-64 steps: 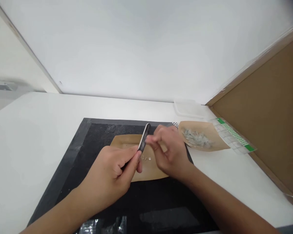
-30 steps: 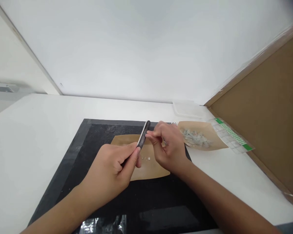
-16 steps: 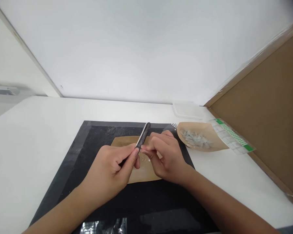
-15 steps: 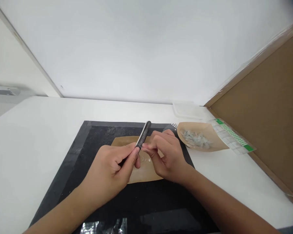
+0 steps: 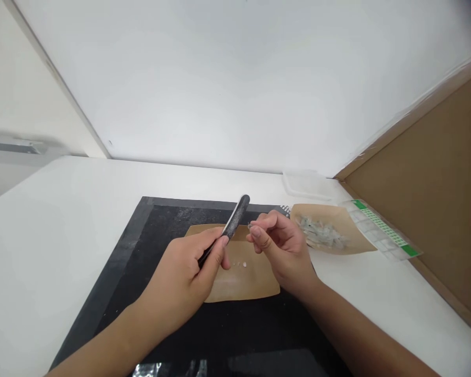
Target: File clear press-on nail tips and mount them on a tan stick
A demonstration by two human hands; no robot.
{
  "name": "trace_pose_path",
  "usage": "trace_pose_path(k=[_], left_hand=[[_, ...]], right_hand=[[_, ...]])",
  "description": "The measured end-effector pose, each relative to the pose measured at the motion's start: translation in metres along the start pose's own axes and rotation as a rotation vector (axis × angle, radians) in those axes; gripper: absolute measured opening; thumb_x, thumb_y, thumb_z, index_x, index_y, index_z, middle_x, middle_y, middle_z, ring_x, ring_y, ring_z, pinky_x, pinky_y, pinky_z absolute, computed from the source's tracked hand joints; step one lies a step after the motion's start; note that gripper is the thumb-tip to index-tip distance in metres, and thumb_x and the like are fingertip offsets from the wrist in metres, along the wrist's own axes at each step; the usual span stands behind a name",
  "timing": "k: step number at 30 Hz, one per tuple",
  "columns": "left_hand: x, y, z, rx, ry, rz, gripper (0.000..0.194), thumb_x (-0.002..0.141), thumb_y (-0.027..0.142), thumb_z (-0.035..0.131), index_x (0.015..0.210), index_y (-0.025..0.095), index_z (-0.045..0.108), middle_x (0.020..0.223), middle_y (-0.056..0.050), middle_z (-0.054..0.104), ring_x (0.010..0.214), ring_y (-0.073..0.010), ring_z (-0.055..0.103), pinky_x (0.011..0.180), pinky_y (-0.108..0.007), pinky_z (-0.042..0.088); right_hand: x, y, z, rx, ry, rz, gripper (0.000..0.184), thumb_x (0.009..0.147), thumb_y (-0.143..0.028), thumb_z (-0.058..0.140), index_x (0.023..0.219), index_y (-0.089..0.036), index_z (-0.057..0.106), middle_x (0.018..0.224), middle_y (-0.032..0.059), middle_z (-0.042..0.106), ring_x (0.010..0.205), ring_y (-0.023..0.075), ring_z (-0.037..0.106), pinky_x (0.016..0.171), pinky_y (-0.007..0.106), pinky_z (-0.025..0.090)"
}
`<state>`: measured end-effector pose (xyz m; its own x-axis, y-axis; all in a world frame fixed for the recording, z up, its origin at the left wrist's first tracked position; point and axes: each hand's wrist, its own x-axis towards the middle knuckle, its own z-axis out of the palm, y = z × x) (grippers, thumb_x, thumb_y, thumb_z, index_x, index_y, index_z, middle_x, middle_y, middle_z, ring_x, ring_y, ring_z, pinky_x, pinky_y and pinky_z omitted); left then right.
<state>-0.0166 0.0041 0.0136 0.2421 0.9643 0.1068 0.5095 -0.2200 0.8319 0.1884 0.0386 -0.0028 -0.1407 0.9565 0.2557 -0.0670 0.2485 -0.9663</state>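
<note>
My left hand (image 5: 194, 262) is closed around a black nail file (image 5: 235, 217), gripping its lower part; the pale edge faces up and the free end points away from me. To the right of the file, my right hand (image 5: 284, 243) pinches a tiny clear piece (image 5: 250, 225), which looks like a nail tip, between thumb and fingertip. A small gap separates it from the file. Below both hands a brown paper sheet (image 5: 247, 285) lies on the black mat (image 5: 235, 335), with several tiny pale bits (image 5: 244, 265) on it.
Right of the mat, a brown paper tray (image 5: 357, 238) holds a heap of clear pieces (image 5: 322, 233). A clear plastic strip with green ends (image 5: 384, 230) overlaps its right end. Behind is a translucent lid (image 5: 306, 184). A cardboard panel (image 5: 424, 199) bounds the right side.
My right hand has drawn away from the file to the right, and the tiny clear piece now shows at its fingertips. The left hand still holds the file. The view has shifted slightly.
</note>
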Motion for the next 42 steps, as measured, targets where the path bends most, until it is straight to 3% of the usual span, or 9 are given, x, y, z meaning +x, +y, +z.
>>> trace_pose_path(k=[2, 4, 6, 8, 10, 16, 20, 27, 42], left_hand=[[-0.001, 0.000, 0.001, -0.004, 0.005, -0.006, 0.036, 0.111, 0.041, 0.044, 0.087, 0.023, 0.063, 0.067, 0.004, 0.059, 0.057, -0.0126, 0.055, 0.055, -0.026, 0.040], [-0.003, -0.002, 0.003, -0.045, 0.030, -0.031, 0.026, 0.112, 0.041, 0.041, 0.116, 0.025, 0.062, 0.075, 0.003, 0.061, 0.061, -0.0145, 0.058, 0.057, -0.027, 0.043], [-0.004, -0.005, 0.005, -0.098, 0.093, -0.061, 0.039, 0.112, 0.040, 0.040, 0.149, 0.029, 0.040, 0.081, 0.003, 0.060, 0.062, -0.0153, 0.059, 0.058, -0.028, 0.046], [-0.005, -0.009, 0.007, -0.116, 0.152, -0.039, 0.055, 0.112, 0.039, 0.043, 0.160, 0.032, 0.018, 0.085, 0.003, 0.059, 0.063, -0.0153, 0.059, 0.061, -0.029, 0.049], [-0.005, -0.012, 0.008, -0.077, 0.151, 0.044, 0.057, 0.111, 0.036, 0.047, 0.159, 0.034, 0.018, 0.088, 0.003, 0.058, 0.066, -0.0151, 0.059, 0.064, -0.029, 0.050], [-0.002, -0.014, 0.002, 0.018, 0.148, 0.203, 0.047, 0.108, 0.029, 0.055, 0.152, 0.040, 0.044, 0.085, 0.005, 0.054, 0.067, -0.0112, 0.054, 0.066, -0.024, 0.048], [0.000, -0.013, -0.003, 0.079, 0.076, 0.187, 0.039, 0.107, 0.034, 0.058, 0.146, 0.041, 0.057, 0.077, 0.006, 0.049, 0.059, -0.0097, 0.047, 0.057, -0.022, 0.042], [0.003, -0.018, -0.004, 0.127, 0.029, 0.192, 0.028, 0.105, 0.041, 0.063, 0.130, 0.038, 0.074, 0.070, 0.004, 0.052, 0.063, -0.0127, 0.049, 0.063, -0.025, 0.044], [0.003, -0.012, -0.003, 0.082, 0.045, 0.201, 0.018, 0.103, 0.036, 0.066, 0.100, 0.028, 0.081, 0.066, 0.004, 0.055, 0.063, -0.0131, 0.050, 0.060, -0.025, 0.040]], right_hand=[[0.002, -0.003, 0.000, 0.021, 0.005, 0.012, 0.022, 0.094, -0.038, 0.080, 0.084, -0.022, 0.069, 0.077, -0.0028, 0.062, 0.061, 0.0080, 0.056, 0.058, 0.023, 0.050], [0.002, -0.005, 0.000, 0.031, 0.002, 0.019, 0.023, 0.093, -0.039, 0.081, 0.083, -0.022, 0.069, 0.077, -0.0027, 0.062, 0.060, 0.0078, 0.056, 0.057, 0.022, 0.051], [0.002, -0.005, -0.001, 0.031, -0.004, 0.030, 0.023, 0.092, -0.038, 0.082, 0.083, -0.022, 0.068, 0.077, -0.0021, 0.064, 0.061, 0.0084, 0.057, 0.055, 0.021, 0.050], [0.001, -0.003, -0.002, 0.020, -0.021, 0.044, 0.022, 0.091, -0.038, 0.082, 0.083, -0.022, 0.068, 0.078, -0.0012, 0.066, 0.064, 0.0098, 0.059, 0.055, 0.021, 0.051], [0.001, -0.002, -0.004, 0.002, -0.049, 0.058, 0.022, 0.091, -0.038, 0.082, 0.085, -0.022, 0.068, 0.079, -0.0001, 0.067, 0.068, 0.0115, 0.063, 0.056, 0.021, 0.052], [0.000, -0.006, -0.006, -0.059, -0.162, 0.140, 0.028, 0.091, -0.041, 0.081, 0.079, -0.020, 0.066, 0.077, 0.0009, 0.067, 0.069, 0.0118, 0.061, 0.056, 0.022, 0.054], [0.000, -0.007, -0.008, -0.071, -0.187, 0.151, 0.027, 0.092, -0.040, 0.081, 0.081, -0.020, 0.066, 0.077, -0.0007, 0.065, 0.068, 0.0106, 0.059, 0.058, 0.021, 0.052], [-0.001, -0.008, -0.011, -0.068, -0.259, 0.188, 0.026, 0.089, -0.039, 0.084, 0.084, -0.020, 0.067, 0.077, -0.0009, 0.067, 0.068, 0.0113, 0.060, 0.060, 0.023, 0.053], [0.001, -0.015, -0.012, 0.045, -0.376, 0.355, 0.033, 0.082, -0.042, 0.090, 0.081, -0.018, 0.067, 0.077, -0.0005, 0.070, 0.067, 0.0107, 0.059, 0.060, 0.023, 0.051]])
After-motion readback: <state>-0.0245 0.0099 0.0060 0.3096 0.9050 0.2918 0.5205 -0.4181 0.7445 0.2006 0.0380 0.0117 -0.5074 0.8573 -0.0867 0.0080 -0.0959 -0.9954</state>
